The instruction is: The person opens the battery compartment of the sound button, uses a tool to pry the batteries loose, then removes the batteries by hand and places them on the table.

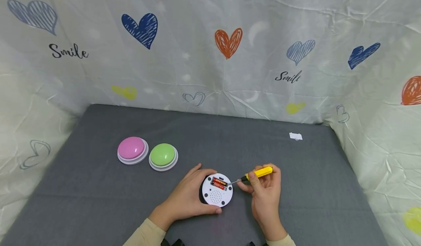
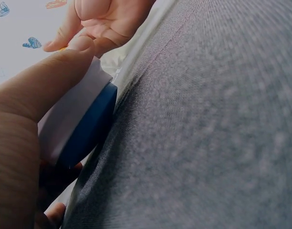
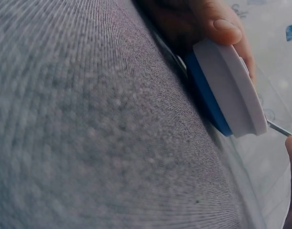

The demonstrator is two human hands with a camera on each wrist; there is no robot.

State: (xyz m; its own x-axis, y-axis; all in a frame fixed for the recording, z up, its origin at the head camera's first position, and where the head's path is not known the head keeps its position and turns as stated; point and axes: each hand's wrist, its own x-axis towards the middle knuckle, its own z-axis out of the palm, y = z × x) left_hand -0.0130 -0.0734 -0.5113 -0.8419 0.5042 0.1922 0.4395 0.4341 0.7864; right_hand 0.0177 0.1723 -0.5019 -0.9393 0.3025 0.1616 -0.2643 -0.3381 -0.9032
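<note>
A round white push-button (image 1: 216, 198) with a blue dome (image 3: 205, 95) lies upside down, its base facing up. My left hand (image 1: 189, 195) grips it round the edge, with thumb and fingers on opposite sides. Two red batteries (image 1: 219, 183) show in its uncovered compartment. My right hand (image 1: 265, 198) holds a screwdriver (image 1: 263, 171) with a yellow handle. The screwdriver's metal shaft (image 3: 279, 127) reaches the base beside the batteries; whether the tip touches a battery cannot be told. In the left wrist view, the left thumb (image 2: 50, 78) presses the white rim.
To the left stand a pink push-button (image 1: 131, 148) and a green push-button (image 1: 163, 155), domes up. A small white cover (image 1: 295, 136) lies at the back right of the grey cloth-covered table (image 1: 230, 140). A pale curtain (image 1: 197, 56) printed with hearts hangs behind.
</note>
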